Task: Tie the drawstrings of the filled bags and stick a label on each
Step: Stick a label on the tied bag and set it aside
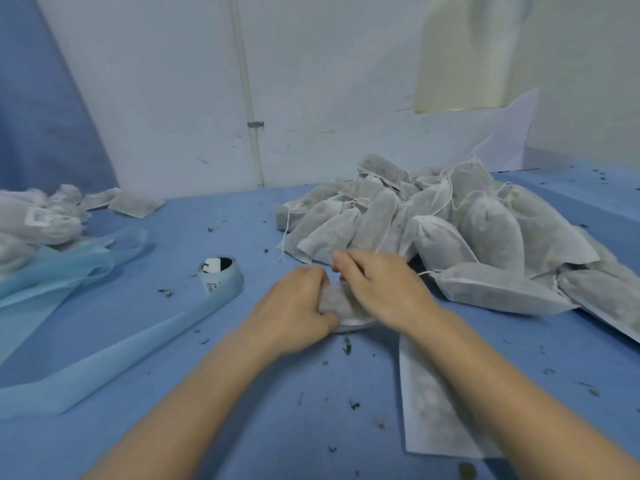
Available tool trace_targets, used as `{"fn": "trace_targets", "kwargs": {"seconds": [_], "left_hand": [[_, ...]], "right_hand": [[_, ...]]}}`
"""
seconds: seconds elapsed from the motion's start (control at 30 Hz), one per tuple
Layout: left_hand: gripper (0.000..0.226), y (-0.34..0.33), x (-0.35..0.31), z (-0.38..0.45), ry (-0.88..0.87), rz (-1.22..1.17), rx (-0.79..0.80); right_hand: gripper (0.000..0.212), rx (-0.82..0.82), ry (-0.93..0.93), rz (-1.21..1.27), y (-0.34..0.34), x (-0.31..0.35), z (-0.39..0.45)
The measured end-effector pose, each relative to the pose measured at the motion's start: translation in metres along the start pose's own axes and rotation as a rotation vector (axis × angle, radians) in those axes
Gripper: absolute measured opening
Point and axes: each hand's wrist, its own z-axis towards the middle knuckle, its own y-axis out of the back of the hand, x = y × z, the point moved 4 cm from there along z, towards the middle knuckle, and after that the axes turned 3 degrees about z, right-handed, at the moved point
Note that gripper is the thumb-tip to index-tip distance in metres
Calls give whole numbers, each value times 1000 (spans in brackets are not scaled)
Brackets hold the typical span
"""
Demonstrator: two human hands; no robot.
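My left hand (298, 306) and right hand (381, 289) meet over one filled bag (341, 301) in the middle of the blue bench (277, 393). The left grip is curled round the bag's near end, thumb underneath. The right hand's fingers are bent over the far end, pinching at the top; the drawstring itself is hidden under them. The bag lies on the bench, just in front of the big pile (450, 230) of filled bags on my right. A flat bag (429, 410) lies under my right forearm. The label roll (220, 275) stands left of my hands, its backing strip (114, 348) trailing toward me. Labelled bags (41, 220) sit at far left.
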Motion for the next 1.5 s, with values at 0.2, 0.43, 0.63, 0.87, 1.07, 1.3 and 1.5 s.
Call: {"fn": "trace_targets", "kwargs": {"seconds": [0.2,0.43,0.63,0.87,1.07,1.3,1.5], "left_hand": [[27,19,39,-16,177,7,-49],[71,6,26,-14,93,71,-34],[71,2,4,7,72,-287,-42],[24,11,30,5,116,-189,-201],[20,17,37,6,146,-154,-326],[50,17,29,5,4,-174,-233],[9,25,27,1,-19,-332,-262]], "right_hand": [[52,15,-61,53,-14,-2,1],[57,-33,-116,106,-14,-7,2],[40,-75,-63,394,-13,-5,-2],[26,-57,-102,411,-7,-19,3],[27,3,-89,201,-7,-14,6],[31,93,-320,959,-14,-2,20],[33,114,-456,869,-9,3,29]]}}
